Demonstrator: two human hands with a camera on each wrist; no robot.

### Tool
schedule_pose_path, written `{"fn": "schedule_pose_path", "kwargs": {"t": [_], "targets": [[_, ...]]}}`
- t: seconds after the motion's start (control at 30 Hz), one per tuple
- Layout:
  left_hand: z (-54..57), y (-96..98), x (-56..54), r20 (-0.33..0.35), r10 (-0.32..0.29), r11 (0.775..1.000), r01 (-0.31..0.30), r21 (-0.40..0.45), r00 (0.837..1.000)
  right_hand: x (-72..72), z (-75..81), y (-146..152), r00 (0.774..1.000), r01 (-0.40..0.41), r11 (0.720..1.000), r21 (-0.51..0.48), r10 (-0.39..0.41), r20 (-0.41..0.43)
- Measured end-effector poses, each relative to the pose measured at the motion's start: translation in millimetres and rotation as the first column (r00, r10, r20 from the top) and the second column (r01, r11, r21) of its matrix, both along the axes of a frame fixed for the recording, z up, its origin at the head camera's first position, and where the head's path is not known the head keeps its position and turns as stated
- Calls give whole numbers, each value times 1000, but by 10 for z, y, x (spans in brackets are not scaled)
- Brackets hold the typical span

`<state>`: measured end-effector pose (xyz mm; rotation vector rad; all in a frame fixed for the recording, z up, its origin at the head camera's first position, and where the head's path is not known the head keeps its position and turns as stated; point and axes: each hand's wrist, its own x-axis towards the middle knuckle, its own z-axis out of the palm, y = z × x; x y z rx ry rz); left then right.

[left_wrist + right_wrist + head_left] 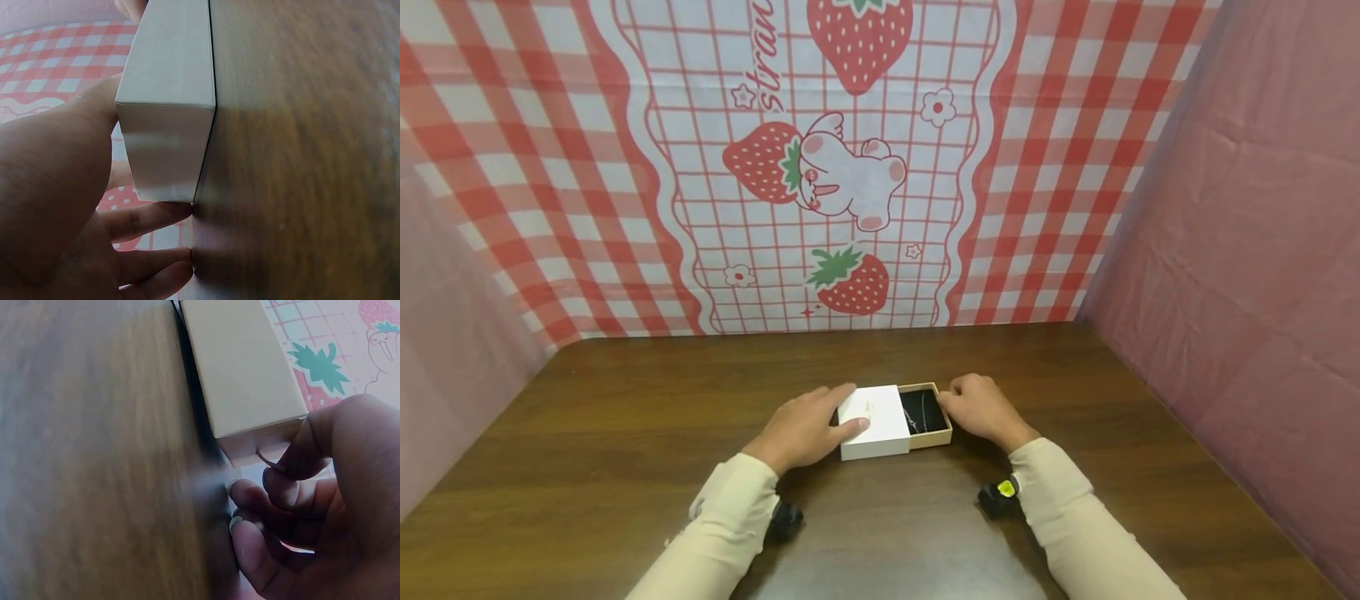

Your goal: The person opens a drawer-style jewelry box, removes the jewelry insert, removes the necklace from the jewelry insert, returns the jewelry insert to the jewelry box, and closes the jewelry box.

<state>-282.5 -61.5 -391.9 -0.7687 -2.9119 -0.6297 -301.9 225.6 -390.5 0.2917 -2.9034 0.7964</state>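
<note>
A white box sleeve [874,422] lies on the table with a tan cardboard drawer [930,438] partly out of its right side. Inside the drawer, a thin silver chain [923,412] lies on a black pad [934,408]. My left hand [805,427] holds the sleeve at its left end, thumb on top and fingers at the far side and end. With thumb and forefinger my right hand [985,408] pinches a thin pull ribbon [267,460] on the drawer's right end. Its other fingers curl below, near the tabletop.
The brown wooden table [880,533] runs back to a red-and-white checked cloth [1045,167] printed with strawberries. Pink cloth [1240,250] hangs along the right side, and paler cloth [452,333] along the left.
</note>
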Motion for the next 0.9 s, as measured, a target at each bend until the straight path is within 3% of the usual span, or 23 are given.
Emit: {"fn": "schedule_pose_path", "kwargs": {"t": [0.9], "targets": [[4, 1, 1, 14, 8, 1000, -8, -6, 1000, -33, -26, 39, 1000, 3, 1000, -12, -3, -12]]}}
